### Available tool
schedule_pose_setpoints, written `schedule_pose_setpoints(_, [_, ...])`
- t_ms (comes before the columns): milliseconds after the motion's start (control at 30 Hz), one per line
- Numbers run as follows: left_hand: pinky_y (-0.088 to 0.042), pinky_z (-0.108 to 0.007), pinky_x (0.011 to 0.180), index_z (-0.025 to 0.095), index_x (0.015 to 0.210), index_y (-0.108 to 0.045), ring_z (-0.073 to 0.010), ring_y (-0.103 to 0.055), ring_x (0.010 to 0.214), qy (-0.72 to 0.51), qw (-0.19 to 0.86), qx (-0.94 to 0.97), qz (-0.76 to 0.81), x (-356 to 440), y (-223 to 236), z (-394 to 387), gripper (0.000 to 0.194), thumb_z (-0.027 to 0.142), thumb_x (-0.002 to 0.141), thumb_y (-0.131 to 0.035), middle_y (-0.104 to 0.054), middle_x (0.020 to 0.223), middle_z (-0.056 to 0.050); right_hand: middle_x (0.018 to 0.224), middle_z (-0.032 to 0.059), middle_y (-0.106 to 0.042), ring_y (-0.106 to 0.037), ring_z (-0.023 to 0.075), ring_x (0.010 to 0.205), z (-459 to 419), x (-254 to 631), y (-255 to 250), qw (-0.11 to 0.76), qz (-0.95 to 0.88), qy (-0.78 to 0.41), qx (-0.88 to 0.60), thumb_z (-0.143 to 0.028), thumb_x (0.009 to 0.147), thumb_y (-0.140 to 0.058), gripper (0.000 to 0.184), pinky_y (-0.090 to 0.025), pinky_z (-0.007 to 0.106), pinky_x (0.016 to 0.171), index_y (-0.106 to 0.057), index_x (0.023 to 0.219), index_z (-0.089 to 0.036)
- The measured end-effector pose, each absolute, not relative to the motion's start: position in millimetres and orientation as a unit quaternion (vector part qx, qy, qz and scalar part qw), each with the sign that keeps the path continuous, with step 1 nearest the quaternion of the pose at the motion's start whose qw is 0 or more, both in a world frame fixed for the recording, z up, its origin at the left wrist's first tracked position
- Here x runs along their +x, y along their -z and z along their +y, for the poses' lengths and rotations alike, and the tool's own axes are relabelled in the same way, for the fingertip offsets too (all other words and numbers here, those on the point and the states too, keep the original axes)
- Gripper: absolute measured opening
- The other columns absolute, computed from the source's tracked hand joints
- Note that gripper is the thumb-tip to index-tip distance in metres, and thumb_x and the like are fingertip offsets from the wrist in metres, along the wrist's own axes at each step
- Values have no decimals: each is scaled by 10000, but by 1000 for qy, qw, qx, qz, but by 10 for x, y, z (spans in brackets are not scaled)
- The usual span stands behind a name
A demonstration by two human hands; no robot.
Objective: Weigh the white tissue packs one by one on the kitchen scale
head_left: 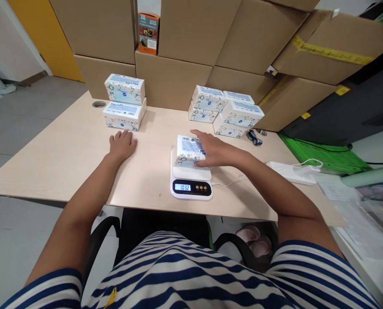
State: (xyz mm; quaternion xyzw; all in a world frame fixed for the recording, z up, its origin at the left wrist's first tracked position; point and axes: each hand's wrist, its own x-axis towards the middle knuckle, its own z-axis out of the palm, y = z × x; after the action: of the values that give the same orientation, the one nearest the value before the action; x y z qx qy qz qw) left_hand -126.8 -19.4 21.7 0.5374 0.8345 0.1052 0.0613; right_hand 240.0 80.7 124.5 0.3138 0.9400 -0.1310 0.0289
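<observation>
Right hand (pixel 216 150) pinches the pack (pixel 189 147) on the scale (pixel 191 173); pressing could spoil the number (pixel 183 187). Left hand (pixel 123 146): fingers spread a little.

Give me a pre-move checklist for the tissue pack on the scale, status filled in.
1. Tissue pack seated on digital scale: ok, it rests on the platform.
2. Right hand placed on pack: ok, thumb in front, other fingers toward the far side.
3. Display lit: ok, digits 1032 show; decimal point unclear.
4. Pack untouched for a clean reading: not ok, the right hand is on it.
5. Left hand free: ok, it rests on the tabletop, holding nothing.
6. Scale cable plugged in: cannot tell, its far end is hidden.
</observation>
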Motion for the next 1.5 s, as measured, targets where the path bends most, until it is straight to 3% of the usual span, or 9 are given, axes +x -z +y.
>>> schedule_pose_setpoints(167, [-238, -703, 1412, 177, 1633, -585, -422, -339, 1733, -122, 53, 541, 831, -1263, -209, -198, 660, 452, 1103, -303, -420, 1859, -157, 1716, 224, -532, -522, 498, 1567, 745, 2429, -1265, 38, 938, 127, 321, -439, 788, -939, 1280, -465, 635, 1277, -213, 1820, -223])
schedule_pose_setpoints(367, [-210, -683, 1433, 158, 1670, -548, -414, -290, 1765, -107, 62, 532, 837, -1263, -210, -182, 700, 481, 1101, -297, -350, 1896, -150, 1757, 218, -491, -450, 536, 1621, 723, 2443, -1211, 21, 942, 118, 315, -485, 785, -927, 1280, -366, 680, 1346, -217, 1819, -227])
schedule_pose_setpoints(800, [-208, -700, 1427, 182, 1646, -581, -427, -302, 1757, -118, 62, 532, 836, -1274, -198, -170, 684, 490, 1094, -320, -369, 1886, -156, 1686, 186, -517, -462, 509, 1580, 839, 2637, -1173, -46, 959, 127, 250, -705, 850, -866, 1381, -337, 772, 1341, 14, 1854, -355])
schedule_pose_setpoints(933, [-203, -697, 1428, 168, 1643, -574, -426, -292, 1764, -110, 60, 532, 837, -1266, -216, -175, 692, 488, 1092, -305, -357, 1890, -163, 1823, 158, -350, -370, 491, 1680, 881, 2786, -1310, -116, 957, 127, 232, -872, 872, -769, 1412, -356, 762, 1347, 159, 1829, -408])
schedule_pose_setpoints(1033, [-204, -681, 1435, 154, 1658, -558, -419, -281, 1768, -103, 63, 530, 839, -1251, -232, -183, 702, 486, 1097, -295, -346, 1896, -158, 1887, 110, -202, -350, 474, 1713, 1007, 2987, -1299, -232, 938, 103, 235, -945, 892, -661, 1407, -380, 752, 1338, 334, 1762, -463])
schedule_pose_setpoints(1133, [-210, -652, 1442, 174, 1670, -544, -395, -282, 1769, -96, 64, 529, 841, -1234, -242, -181, 692, 491, 1107, -295, -346, 1899, -136, 1869, 85, -201, -393, 448, 1702, 1157, 3197, -1088, -367, 888, 51, 272, -917, 993, -457, 1224, -417, 730, 1322, 467, 1672, -492])
schedule_pose_setpoints(1233, [-223, -632, 1443, 207, 1678, -535, -383, -291, 1766, -90, 55, 524, 845, -1232, -228, -158, 676, 498, 1112, -309, -353, 1898, -117, 1854, 73, -217, -474, 422, 1657, 1235, 3330, -705, -412, 843, 12, 346, -827, 1070, -253, 1004, -515, 695, 1244, 544, 1583, -495])
schedule_pose_setpoints(1367, [-215, -626, 1450, 243, 1712, -499, -386, -301, 1759, -84, 47, 521, 848, -1274, -163, -109, 688, 526, 1113, -316, -371, 1892, -87, 1858, 151, -172, -480, 493, 1630, 1271, 3439, -238, -425, 824, -11, 375, -854, 1040, -82, 977, -484, 782, 1211, 550, 1619, -384])
schedule_pose_setpoints(1500, [-200, -565, 1470, 307, 1717, -504, -350, -289, 1768, -100, 45, 519, 848, -1300, -121, -77, 718, 623, 1105, -300, -385, 1888, -15, 1887, 168, -95, -281, 560, 1718, 1360, 3576, -92, -479, 815, -18, 325, -947, 982, -248, 1153, -366, 761, 1289, 405, 1732, -365])
